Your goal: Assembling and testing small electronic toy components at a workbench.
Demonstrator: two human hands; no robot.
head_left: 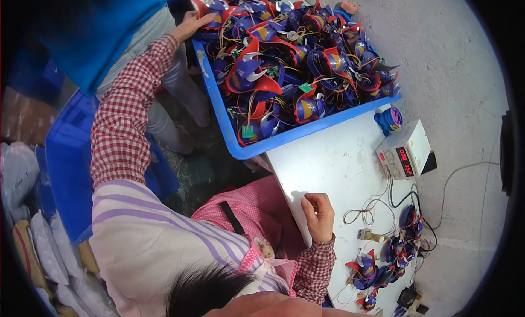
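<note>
Purple-and-red plastic shells with yellow panels, silver horn-like prongs and loose wiring (245, 74): 2 lots.

Lot 1: large heap, filling the blue rectangular plastic tray (314, 125) that overhangs the white tabletop (306, 153). Wires trail freely; small green circuit boards (247, 132) lie outside several shells.

Lot 2: smaller cluster of like shells (365, 269) on the tabletop by the wall, among wires, below the white box-shaped meter with red digital display (403, 156).

Progress, as judged: wires are fitted to many pieces, but boards hanging outside suggest that closing up is not yet done in lot 1. Which lot is handled and which waits cannot be told; the heap far outnumbers the cluster.

Left hand (196, 25): at the tray's near-left upper corner, fingers over a red-and-purple shell; whether they pinch it or merely rest there cannot be told.

Right hand (319, 214): above the tabletop's edge, fingers curled, thumb near the forefinger; nothing visible between them, contact uncertain.
</note>
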